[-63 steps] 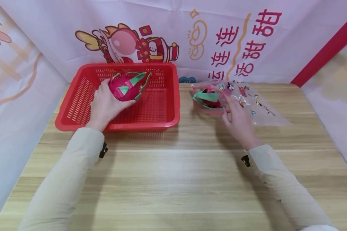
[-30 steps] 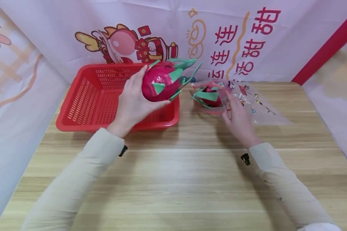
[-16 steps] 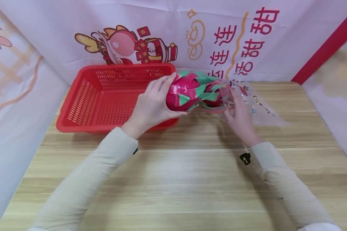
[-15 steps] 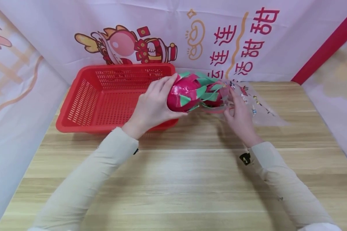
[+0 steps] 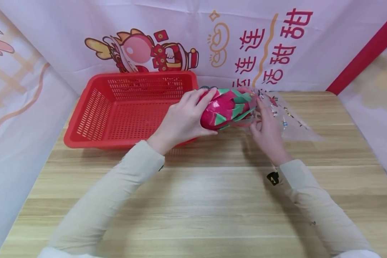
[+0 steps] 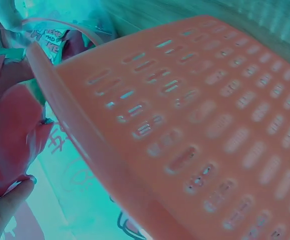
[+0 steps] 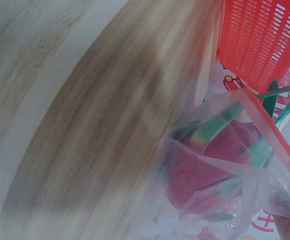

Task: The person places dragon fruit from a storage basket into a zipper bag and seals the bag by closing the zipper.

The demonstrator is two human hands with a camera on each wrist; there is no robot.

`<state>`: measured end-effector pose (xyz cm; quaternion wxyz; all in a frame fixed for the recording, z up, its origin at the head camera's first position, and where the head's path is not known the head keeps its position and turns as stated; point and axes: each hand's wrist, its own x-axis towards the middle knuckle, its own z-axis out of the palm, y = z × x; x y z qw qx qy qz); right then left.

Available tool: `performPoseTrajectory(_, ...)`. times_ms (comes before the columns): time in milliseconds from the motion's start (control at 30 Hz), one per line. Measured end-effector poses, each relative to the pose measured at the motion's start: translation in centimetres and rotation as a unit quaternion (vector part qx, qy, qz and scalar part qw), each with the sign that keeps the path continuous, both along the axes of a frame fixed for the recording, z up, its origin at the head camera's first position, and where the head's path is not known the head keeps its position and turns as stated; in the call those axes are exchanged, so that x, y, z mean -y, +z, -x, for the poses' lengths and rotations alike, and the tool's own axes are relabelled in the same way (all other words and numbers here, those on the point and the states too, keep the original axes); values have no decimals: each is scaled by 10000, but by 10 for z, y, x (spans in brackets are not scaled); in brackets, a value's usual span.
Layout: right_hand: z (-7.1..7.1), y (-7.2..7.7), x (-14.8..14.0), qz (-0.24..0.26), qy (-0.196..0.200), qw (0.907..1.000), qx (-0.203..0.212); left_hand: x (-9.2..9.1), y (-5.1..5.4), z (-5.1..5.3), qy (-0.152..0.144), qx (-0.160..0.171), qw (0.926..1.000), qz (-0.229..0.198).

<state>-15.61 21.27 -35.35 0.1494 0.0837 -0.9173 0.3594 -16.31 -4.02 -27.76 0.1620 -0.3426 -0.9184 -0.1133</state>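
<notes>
My left hand grips a magenta dragon fruit with green leafy scales, just right of the red basket. Its leafy end points right, at the mouth of a clear printed plastic bag. In the left wrist view that dragon fruit shows at the left edge beside the thumb. My right hand pinches the bag's pink-edged opening. Inside the bag lies a second dragon fruit, seen through the plastic in the right wrist view; from the head it is mostly hidden behind the first.
The red slotted basket stands at the back left of the wooden table, with no fruit visible in it. A white printed cloth rises behind the table, and more cloth flanks both sides.
My left hand has lifted the dragon fruit out of the basket and carried it right, to the bag's mouth. The right hand has stayed nearly still at the bag.
</notes>
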Motion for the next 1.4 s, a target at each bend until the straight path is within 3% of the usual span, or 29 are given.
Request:
performPoseTrajectory(200,1,-3,-4,118,-19,9996,-249,-10,0,2,103,169,9996,225)
performPoseTrajectory(433,-2,-5,-3,15,161,9963,-839,-15,-1,5,317,404,9979,396)
performPoseTrajectory(667,-6,-3,4,-10,362,9958,-841,-22,-7,9,431,612,9967,324)
performPoseTrajectory(1033,-9,3,15,-140,662,9893,-1295,-37,-11,13,463,450,9976,257)
performPoseTrajectory(1400,-9,6,14,-347,664,9877,-1374,-44,-11,21,552,322,9979,51)
